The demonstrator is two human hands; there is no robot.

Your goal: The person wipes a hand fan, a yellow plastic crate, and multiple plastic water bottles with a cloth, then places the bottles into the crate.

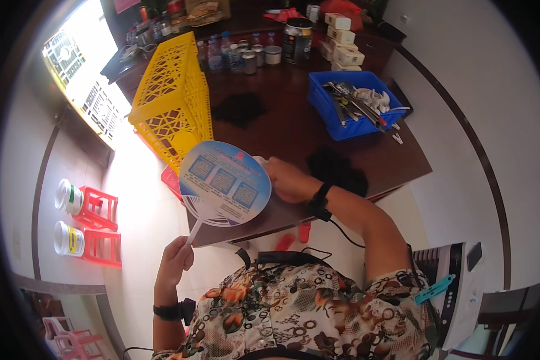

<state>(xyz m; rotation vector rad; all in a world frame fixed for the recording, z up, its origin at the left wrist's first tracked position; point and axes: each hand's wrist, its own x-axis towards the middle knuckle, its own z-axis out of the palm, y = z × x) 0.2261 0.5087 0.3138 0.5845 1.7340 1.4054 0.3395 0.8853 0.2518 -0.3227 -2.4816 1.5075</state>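
My left hand (178, 255) grips the white plastic handle of a hand fan (225, 184), whose blue-and-white printed face bears writing. The fan is tilted up over the near left part of the dark wooden table (283, 112). Against the fan's right edge, my right hand (290, 180) is closed on a small white cloth or tissue (261, 160). Most of that white piece is hidden by the fan and my fingers. Black wristbands with small devices circle both wrists.
A yellow plastic crate (171, 99) stands on its side at left. At right, a blue bin (337, 130) holds kitchen utensils, with stacked small boxes (346, 56) behind. Bottles and cans (234, 56) line the back. Two black fuzzy heaps (337, 171) lie on the tabletop.
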